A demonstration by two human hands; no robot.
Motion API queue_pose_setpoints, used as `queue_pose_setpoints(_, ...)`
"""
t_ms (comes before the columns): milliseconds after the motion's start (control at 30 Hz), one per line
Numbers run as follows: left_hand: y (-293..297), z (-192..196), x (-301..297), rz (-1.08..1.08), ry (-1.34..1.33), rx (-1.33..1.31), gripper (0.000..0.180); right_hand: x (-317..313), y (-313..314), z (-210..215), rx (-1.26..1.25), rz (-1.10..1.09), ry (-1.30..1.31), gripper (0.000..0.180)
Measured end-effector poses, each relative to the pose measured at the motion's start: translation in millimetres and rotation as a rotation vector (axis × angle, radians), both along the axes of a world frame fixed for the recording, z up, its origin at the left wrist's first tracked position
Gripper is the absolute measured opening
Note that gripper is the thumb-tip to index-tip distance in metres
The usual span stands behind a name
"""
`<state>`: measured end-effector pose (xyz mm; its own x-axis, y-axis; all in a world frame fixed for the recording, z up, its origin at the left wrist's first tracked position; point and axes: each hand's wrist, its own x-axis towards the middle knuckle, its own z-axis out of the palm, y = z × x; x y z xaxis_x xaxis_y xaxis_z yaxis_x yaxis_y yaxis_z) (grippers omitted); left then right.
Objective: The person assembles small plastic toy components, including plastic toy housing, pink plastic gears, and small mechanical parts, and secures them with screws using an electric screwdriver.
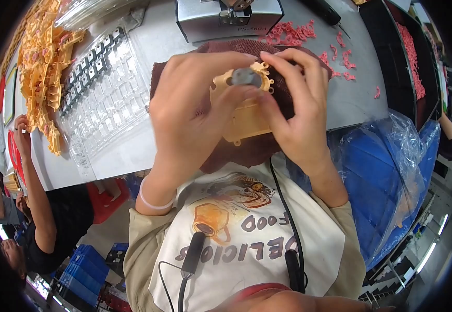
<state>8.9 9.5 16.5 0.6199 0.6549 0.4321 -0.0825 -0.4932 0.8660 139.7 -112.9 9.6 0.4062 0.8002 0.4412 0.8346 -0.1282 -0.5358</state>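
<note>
Between my two hands, above a dark maroon cloth (218, 156), is a yellow plastic housing (249, 125) with small screw lugs along its edge. My left hand (189, 104) grips its left side, with the thumb on a grey part (246, 77) that lies at the housing's upper end. On the other side my right hand (301, 104) has its thumb and fingers closed around the housing's right edge. The fingers hide part of the housing and of the grey part, which looks slightly blurred.
At left lie a clear tray (106, 104) with dark green-grey parts and piled yellow housings (41, 73). A silver machine (231, 21) stands at the back, near scattered pink parts (293, 34) and a black screwdriver (326, 11). Blue crates (382, 192) stand at right; a co-worker's arm (36, 182) reaches in at left.
</note>
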Motion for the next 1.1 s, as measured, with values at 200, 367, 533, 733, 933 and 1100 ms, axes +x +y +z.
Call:
queue_pose_setpoints(200,-1.1,-12.4,16.1,0.066,0.083,0.526,0.029,21.2,-15.4,2.6,0.095,-0.067,0.086,0.035)
queue_pose_setpoints(367,-5.1,-3.2,16.9,0.041,0.169,0.819,0.019,53.2,-29.3,7.8,0.194,-0.185,0.066,0.026)
queue_pose_setpoints(533,-11.0,-3.0,16.2,0.074,0.136,0.836,0.020,101.5,-42.6,-0.2,0.168,-0.336,-0.034,0.022)
queue_pose_setpoints(733,-15.0,5.5,16.9,0.073,0.241,0.723,0.020,141.6,-34.7,-26.0,-0.088,-0.435,0.155,0.021)
queue_pose_setpoints(933,-15.6,14.3,21.9,0.084,0.314,0.731,0.020,140.0,-22.1,-32.8,-0.339,-0.470,-0.076,0.021)
queue_pose_setpoints(1100,-11.3,15.5,23.8,0.040,0.338,0.805,0.013,139.7,-23.7,-33.5,-0.282,-0.453,-0.125,0.018)
